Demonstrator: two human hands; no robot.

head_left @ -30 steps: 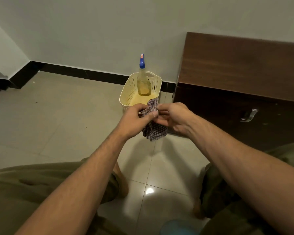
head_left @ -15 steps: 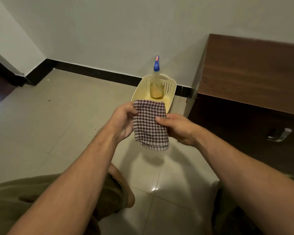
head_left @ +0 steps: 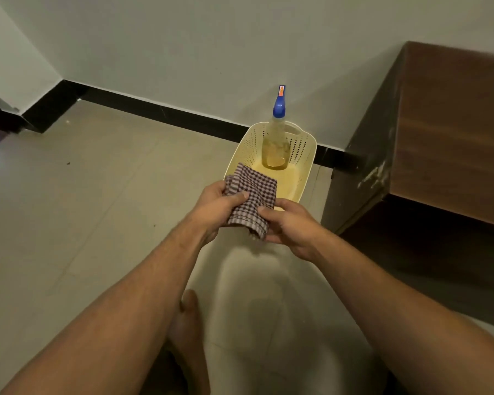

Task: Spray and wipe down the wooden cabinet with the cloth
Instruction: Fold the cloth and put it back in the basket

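Note:
A checked purple-and-white cloth is folded between both hands, just in front of a cream perforated basket. My left hand grips its left side with the thumb on top. My right hand pinches its right lower part. A spray bottle with a blue nozzle and yellowish liquid stands upright inside the basket. The dark wooden cabinet stands to the right against the wall, apart from both hands.
The floor is pale glossy tile with a black skirting along the white wall. My bare foot rests on the floor below the hands. A pale scuff marks the cabinet's near left corner.
The cloth, held spread flat half a second ago, is now folded smaller between my hands. My head has turned left and down, so the cabinet sits farther right.

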